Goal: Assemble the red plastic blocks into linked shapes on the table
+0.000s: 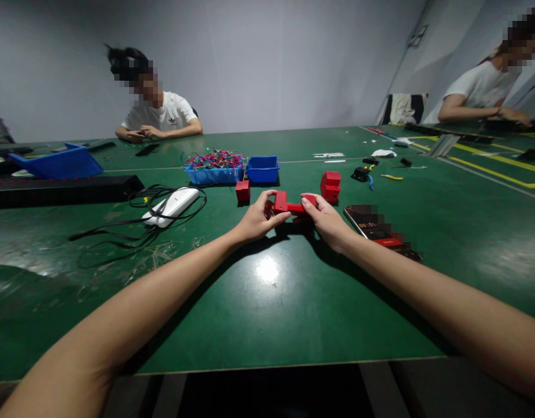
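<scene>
Both of my hands hold a red block-like piece (281,202) just above the green table, with a narrow bar between its two thicker ends. My left hand (255,222) grips the left end, fingers behind and thumb in front. Around the right end my right hand (329,223) is closed, its thumb pressed on the piece. Beyond my left hand stands a red cube-shaped block (243,192). A taller red block (330,186) stands behind my right hand. To the right of that hand lies a phone (372,226) showing a timer.
Farther back sit a blue bin of coloured wires (215,174) and a second blue bin (262,170). A white power strip (173,207) with black cable lies left. Pliers (363,173) rest at right. One person (162,116) sits opposite, another (471,90) at far right.
</scene>
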Demonstrator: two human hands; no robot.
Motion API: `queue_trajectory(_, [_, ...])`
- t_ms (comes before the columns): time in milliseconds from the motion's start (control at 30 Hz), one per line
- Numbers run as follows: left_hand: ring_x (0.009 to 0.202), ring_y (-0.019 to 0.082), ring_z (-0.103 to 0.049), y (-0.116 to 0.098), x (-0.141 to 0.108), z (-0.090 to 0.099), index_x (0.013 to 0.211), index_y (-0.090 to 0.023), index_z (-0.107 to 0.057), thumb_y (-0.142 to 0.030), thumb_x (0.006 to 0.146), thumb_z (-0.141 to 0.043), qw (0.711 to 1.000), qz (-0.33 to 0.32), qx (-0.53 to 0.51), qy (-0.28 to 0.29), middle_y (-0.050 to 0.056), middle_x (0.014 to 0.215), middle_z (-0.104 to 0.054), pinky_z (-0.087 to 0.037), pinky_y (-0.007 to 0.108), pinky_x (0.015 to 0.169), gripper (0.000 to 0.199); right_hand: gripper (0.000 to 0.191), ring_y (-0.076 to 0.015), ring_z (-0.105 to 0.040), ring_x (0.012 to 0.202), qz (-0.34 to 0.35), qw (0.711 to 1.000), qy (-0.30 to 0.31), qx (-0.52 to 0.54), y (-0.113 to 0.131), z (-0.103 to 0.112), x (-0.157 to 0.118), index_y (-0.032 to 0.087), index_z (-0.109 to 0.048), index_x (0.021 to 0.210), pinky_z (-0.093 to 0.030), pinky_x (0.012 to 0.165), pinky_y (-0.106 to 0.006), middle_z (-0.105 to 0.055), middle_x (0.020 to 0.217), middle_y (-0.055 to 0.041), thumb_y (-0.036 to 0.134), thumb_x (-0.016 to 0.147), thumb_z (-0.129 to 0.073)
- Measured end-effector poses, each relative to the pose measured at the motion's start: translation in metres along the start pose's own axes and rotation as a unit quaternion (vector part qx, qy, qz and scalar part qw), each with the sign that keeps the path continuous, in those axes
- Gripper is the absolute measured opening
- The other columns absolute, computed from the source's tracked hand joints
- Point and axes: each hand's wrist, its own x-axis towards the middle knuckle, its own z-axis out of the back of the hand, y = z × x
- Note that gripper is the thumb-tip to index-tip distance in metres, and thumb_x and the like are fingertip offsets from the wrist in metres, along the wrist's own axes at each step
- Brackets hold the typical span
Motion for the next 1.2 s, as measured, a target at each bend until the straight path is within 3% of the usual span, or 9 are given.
queue_trajectory(200, [0.077, 0.014, -0.061, 0.006, 0.002, 0.002, 0.126, -0.015, -0.04, -0.036, 0.08, -0.069, 0.999, -0.028, 0.019, 0.006, 0.006, 0.093, -0.063, -0.047, 0.026, 0.07, 0.059, 0.046, -0.0156, -0.06, 0.077, 0.015, 0.999, 0.011, -0.026, -0.002, 0.001, 0.002, 0.023, -0.052, 0.11, -0.05, 0.079, -0.034, -0.061, 0.093, -0.0002, 0.051, 0.077, -0.066])
queue_trajectory(433, [0.059, 0.009, -0.054, -0.001, 0.003, 0.001, 0.119, -0.014, -0.047, -0.048, 0.077, -0.071, 0.997, 0.059, -0.036, -0.024, -0.001, 0.076, -0.06, -0.041, 0.021, 0.054, 0.059, 0.082, -0.0206, -0.065, 0.102, 0.036, 0.997, 0.045, -0.047, -0.001, 0.002, -0.003, 0.024, -0.038, 0.131, -0.05, 0.094, -0.037, -0.062, 0.115, -0.0066, 0.028, 0.061, -0.082])
queue_trajectory(567, [0.048, 0.007, -0.048, -0.005, 0.003, 0.001, 0.108, -0.014, -0.051, -0.057, 0.073, -0.072, 0.994, 0.086, -0.046, -0.039, -0.008, 0.059, -0.051, -0.037, 0.02, 0.048, 0.059, 0.07, -0.0182, -0.067, 0.092, 0.039, 0.997, 0.038, -0.052, -0.004, 0.003, 0.0, 0.023, -0.043, 0.127, -0.052, 0.088, -0.035, -0.064, 0.114, -0.0067, 0.026, 0.066, -0.076])
queue_trajectory(767, [0.046, 0.007, -0.046, -0.007, 0.002, 0.002, 0.098, -0.014, -0.053, -0.065, 0.074, -0.065, 0.992, 0.102, -0.041, -0.062, -0.008, 0.053, -0.048, -0.034, 0.02, 0.047, 0.058, 0.042, -0.0133, -0.064, 0.069, 0.017, 0.997, 0.055, -0.055, 0.0, 0.001, -0.001, 0.019, -0.055, 0.107, -0.051, 0.069, -0.029, -0.069, 0.097, -0.0043, 0.042, 0.076, -0.072])
queue_trajectory(900, [0.052, 0.007, -0.047, -0.009, 0.001, 0.001, 0.112, -0.013, -0.051, -0.054, 0.068, -0.077, 0.994, 0.067, -0.08, -0.029, -0.008, 0.061, -0.051, -0.038, 0.02, 0.053, 0.066, 0.048, -0.0127, -0.062, 0.063, 0.004, 0.998, 0.031, -0.053, 0.0, 0.002, 0.0, 0.017, -0.059, 0.093, -0.045, 0.061, -0.026, -0.066, 0.08, -0.002, 0.06, 0.075, -0.068])
queue_trajectory(967, [0.053, 0.006, -0.047, -0.008, 0.001, 0.0, 0.109, -0.013, -0.052, -0.048, 0.068, -0.079, 0.995, 0.052, -0.082, -0.027, -0.006, 0.064, -0.054, -0.038, 0.02, 0.054, 0.06, 0.052, -0.0129, -0.061, 0.06, 0.0, 0.998, 0.031, -0.054, -0.001, 0.002, 0.0, 0.016, -0.058, 0.088, -0.043, 0.058, -0.026, -0.064, 0.072, -0.001, 0.066, 0.075, -0.065])
queue_trajectory(1100, [0.057, 0.007, -0.051, -0.005, 0.002, -0.001, 0.102, -0.013, -0.054, -0.045, 0.074, -0.074, 0.996, 0.042, -0.067, -0.038, -0.001, 0.076, -0.061, -0.039, 0.02, 0.055, 0.047, 0.052, -0.0126, -0.06, 0.055, 0.006, 0.997, 0.037, -0.064, -0.001, 0.002, 0.0, 0.019, -0.054, 0.097, -0.039, 0.051, -0.024, -0.063, 0.066, 0.0018, 0.065, 0.075, -0.066])
queue_trajectory(1200, [0.055, 0.007, -0.05, -0.002, 0.002, 0.0, 0.104, -0.013, -0.054, -0.046, 0.076, -0.071, 0.997, 0.042, -0.054, -0.027, -0.001, 0.073, -0.06, -0.041, 0.021, 0.053, 0.047, 0.052, -0.0125, -0.059, 0.051, 0.014, 0.997, 0.038, -0.063, 0.0, 0.001, -0.002, 0.022, -0.049, 0.104, -0.037, 0.047, -0.023, -0.062, 0.065, 0.0043, 0.063, 0.076, -0.065])
